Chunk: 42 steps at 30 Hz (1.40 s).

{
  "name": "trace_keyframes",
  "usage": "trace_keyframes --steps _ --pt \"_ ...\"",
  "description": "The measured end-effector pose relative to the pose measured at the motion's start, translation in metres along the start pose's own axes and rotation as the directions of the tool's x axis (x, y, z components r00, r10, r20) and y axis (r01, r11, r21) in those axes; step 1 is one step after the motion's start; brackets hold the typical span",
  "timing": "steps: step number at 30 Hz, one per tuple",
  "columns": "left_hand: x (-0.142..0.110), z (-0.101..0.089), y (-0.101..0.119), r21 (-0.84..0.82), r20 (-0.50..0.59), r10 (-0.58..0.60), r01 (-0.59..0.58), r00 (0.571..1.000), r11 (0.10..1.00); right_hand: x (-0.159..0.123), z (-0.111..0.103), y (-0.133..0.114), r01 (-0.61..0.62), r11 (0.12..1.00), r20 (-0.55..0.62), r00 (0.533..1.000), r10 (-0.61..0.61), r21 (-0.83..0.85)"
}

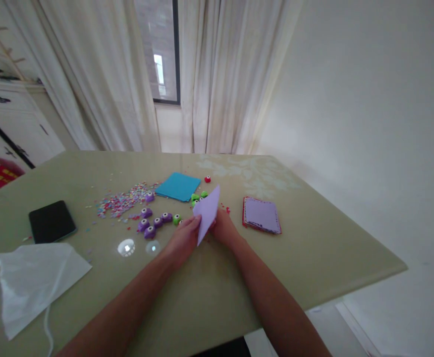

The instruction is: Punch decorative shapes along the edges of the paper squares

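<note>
A square purple sheet of paper (208, 214) is held up, tilted, above the table. My left hand (186, 237) grips its left side, thumb on the near face. Behind the right side of the sheet, my right hand (223, 229) is closed on it too, its fingers mostly hidden. Just beyond the sheet sit green eye-shaped beads (195, 198), partly covered by it. Several purple beads with eyes (158, 222) lie left of my left hand. Right of my right hand is a stack of purple sheets (261, 214) with red edges showing.
A stack of blue sheets (179, 186) lies farther back, near a red bead (207, 179). Colourful confetti bits (124, 201) are scattered left of it. A black phone (52, 221) and a white drawstring bag (34, 282) lie at the left. The table (336, 263) meets a wall at the right.
</note>
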<state>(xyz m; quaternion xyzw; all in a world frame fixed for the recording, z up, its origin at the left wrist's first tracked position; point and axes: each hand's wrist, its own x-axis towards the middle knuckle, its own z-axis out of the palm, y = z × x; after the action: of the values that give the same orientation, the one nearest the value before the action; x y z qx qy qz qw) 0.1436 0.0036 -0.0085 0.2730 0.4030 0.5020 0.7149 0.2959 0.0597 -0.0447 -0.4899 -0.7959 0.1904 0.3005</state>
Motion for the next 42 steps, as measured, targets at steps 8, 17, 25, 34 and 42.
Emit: trace_keyframes --steps 8,17,25,34,42 --pt "0.01 -0.04 0.023 0.006 -0.227 0.102 -0.103 0.969 0.995 0.002 0.003 0.0 -0.078 0.993 -0.057 0.995 0.083 0.085" --pt "-0.016 -0.067 0.05 -0.101 -0.207 0.193 -0.217 0.959 0.971 0.0 0.004 -0.013 -0.203 0.697 -0.076 0.934 0.348 0.687" --pt "-0.014 -0.077 0.047 0.299 -0.195 0.397 -0.331 0.897 0.895 -0.005 0.003 -0.036 -0.314 0.231 0.21 0.899 0.384 0.921" --pt "-0.02 -0.075 0.052 0.495 -0.174 0.366 -0.24 0.914 0.835 -0.016 0.0 -0.054 -0.355 0.178 0.304 0.916 0.26 0.918" --pt "-0.023 -0.065 0.053 0.383 -0.228 0.332 -0.229 0.915 0.895 -0.014 0.003 -0.051 -0.326 0.205 0.257 0.917 0.304 0.923"
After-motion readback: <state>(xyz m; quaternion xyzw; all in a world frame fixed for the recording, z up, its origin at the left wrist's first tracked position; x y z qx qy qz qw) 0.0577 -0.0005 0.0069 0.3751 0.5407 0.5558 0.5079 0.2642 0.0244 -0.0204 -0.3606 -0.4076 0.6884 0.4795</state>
